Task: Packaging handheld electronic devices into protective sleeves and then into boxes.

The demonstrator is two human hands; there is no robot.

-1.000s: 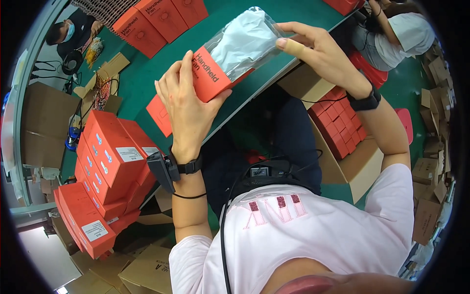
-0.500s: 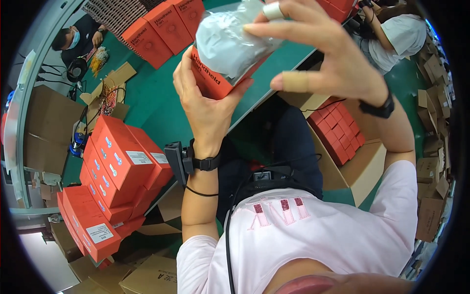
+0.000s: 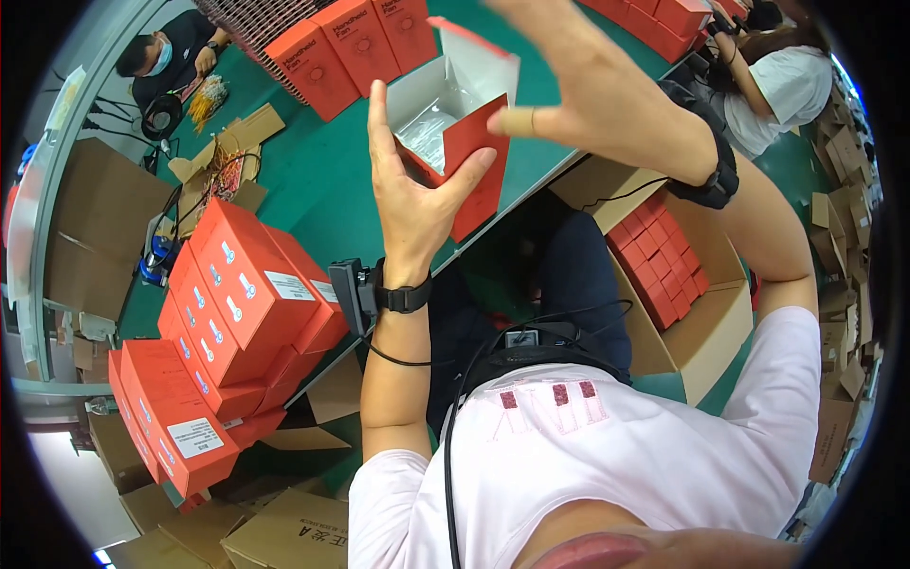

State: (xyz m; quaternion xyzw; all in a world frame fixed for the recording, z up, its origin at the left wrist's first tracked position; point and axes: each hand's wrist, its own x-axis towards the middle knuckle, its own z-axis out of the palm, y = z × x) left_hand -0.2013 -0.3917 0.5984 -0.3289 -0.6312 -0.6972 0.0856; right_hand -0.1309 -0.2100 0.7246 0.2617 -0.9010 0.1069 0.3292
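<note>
My left hand (image 3: 417, 194) grips a small red box (image 3: 469, 156) from below, thumb on its front face. The box is held up over the edge of the green table (image 3: 313, 190), its lid flap standing open and its white inside showing. A clear plastic bag with a pale item (image 3: 431, 137) lies down inside the box. My right hand (image 3: 588, 85) hovers just above and right of the open box with fingers spread, holding nothing; a plaster wraps one finger.
Stacks of larger red cartons (image 3: 237, 303) stand at my left. More red boxes (image 3: 351, 47) lie on the far table. An open cardboard box with small red boxes (image 3: 664, 275) sits at my right. One person (image 3: 171, 52) sits far left, another (image 3: 768, 66) far right.
The bagged item, held above the box by my right hand, has gone down into the box. My right hand has let go and lifted away with fingers spread. The box now faces me open.
</note>
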